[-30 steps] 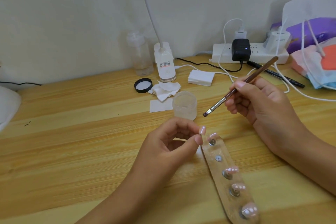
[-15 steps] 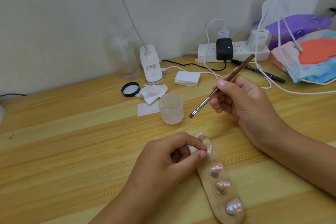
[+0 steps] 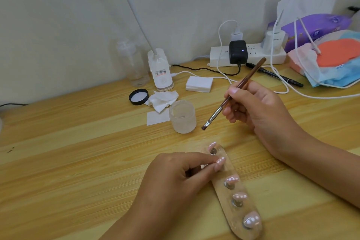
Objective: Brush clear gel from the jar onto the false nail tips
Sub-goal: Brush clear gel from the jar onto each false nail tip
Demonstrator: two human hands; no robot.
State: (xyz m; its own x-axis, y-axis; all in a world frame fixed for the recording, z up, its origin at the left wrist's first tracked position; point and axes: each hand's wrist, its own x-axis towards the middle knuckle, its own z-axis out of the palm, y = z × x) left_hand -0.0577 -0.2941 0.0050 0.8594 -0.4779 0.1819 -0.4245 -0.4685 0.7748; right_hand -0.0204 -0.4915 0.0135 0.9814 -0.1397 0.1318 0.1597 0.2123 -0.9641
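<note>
While the left hand pinches a pink false nail tip between forefinger and thumb, right over the second post of the clear holder strip, the right hand holds a brown-handled brush in a pen grip, fingers curled round the handle. The brush slopes down to the left, its flat bristle end in the air just right of the jar and not touching it; the jar, frosted and open, stands upright on the wooden table, beyond the far end of the strip; four other nail tips sit on the strip's posts, one at the far end and three nearer the person; whether the pinched tip is seated on its post I cannot tell; behind the jar lie a black lid, a crumpled tissue and a stack of white pads; a power strip with chargers sits against the wall.
</note>
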